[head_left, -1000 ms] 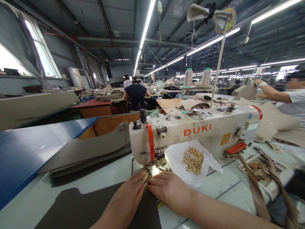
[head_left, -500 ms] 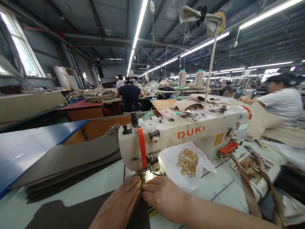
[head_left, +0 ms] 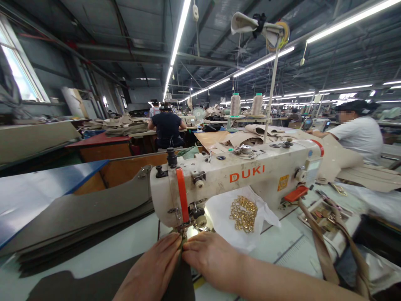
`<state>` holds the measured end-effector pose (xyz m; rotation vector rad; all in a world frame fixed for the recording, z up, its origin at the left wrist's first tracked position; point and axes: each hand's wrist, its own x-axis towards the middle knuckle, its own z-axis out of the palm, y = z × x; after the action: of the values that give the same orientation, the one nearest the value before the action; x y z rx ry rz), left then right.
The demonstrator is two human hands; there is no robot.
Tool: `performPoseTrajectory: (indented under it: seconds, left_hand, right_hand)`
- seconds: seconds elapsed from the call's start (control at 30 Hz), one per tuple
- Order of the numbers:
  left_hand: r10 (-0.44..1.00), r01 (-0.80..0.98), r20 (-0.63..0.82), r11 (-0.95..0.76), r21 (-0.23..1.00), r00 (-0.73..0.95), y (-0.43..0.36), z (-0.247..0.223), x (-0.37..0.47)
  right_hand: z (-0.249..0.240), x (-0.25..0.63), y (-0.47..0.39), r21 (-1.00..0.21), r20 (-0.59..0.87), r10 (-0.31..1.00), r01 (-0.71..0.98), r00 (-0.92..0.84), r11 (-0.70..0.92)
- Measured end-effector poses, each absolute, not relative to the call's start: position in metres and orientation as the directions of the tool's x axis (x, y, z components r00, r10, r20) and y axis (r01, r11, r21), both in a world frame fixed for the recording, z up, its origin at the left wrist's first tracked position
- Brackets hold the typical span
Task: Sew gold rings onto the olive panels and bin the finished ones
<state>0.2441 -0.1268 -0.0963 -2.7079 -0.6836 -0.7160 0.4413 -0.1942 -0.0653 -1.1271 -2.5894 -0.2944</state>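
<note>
A dark grey-brown fabric piece (head_left: 90, 285) lies on the sewing machine's bed, its edge running under the presser foot (head_left: 183, 232). My left hand (head_left: 153, 265) presses on it from the left, fingers held together. From the right, my right hand (head_left: 211, 257) grips the same edge with closed fingers. Both sets of fingertips almost meet just in front of the needle area, hiding the stitch line. The white sewing machine (head_left: 216, 177) with red trim rises directly behind my hands, and its lamp lights the spot.
Gold metal rings (head_left: 243, 214) lie on a white cloth (head_left: 219, 205) under the machine arm. Stacked fabric pieces (head_left: 94, 213) are at left. A parts tray (head_left: 344, 246) with straps (head_left: 322, 251) hanging over it sits right. Co-workers (head_left: 167, 125) sit beyond; another person (head_left: 360, 133) is at right.
My view has shifted slightly, so the whole scene sits a little further left. Both hands keep the same hold on the fabric beside the presser foot.
</note>
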Motion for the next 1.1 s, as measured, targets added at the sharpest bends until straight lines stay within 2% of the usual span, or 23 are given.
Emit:
performPoseTrajectory:
  seconds: [0.2,0.67,0.97,1.1]
  left_hand:
    - [0.312,0.481,0.526,-0.849,-0.220,0.791,-0.132,-0.085,0.250]
    - [0.473,0.553,0.480,-0.832,-0.032,0.739,-0.133,-0.084,0.251]
    - [0.447,0.552,0.513,-0.831,-0.064,0.733,-0.134,-0.082,0.255]
    - [0.451,0.580,0.544,-0.811,-0.083,0.708,-0.148,-0.081,0.249]
  right_hand:
    - [-0.067,0.442,-0.193,0.056,0.357,0.673,0.734,-0.647,0.677]
    - [-0.066,0.441,-0.193,0.017,0.325,0.689,0.732,-0.648,0.681]
    - [-0.064,0.443,-0.194,-0.016,0.314,0.705,0.739,-0.636,0.674]
    - [-0.064,0.440,-0.198,0.007,0.326,0.661,0.701,-0.676,0.713]
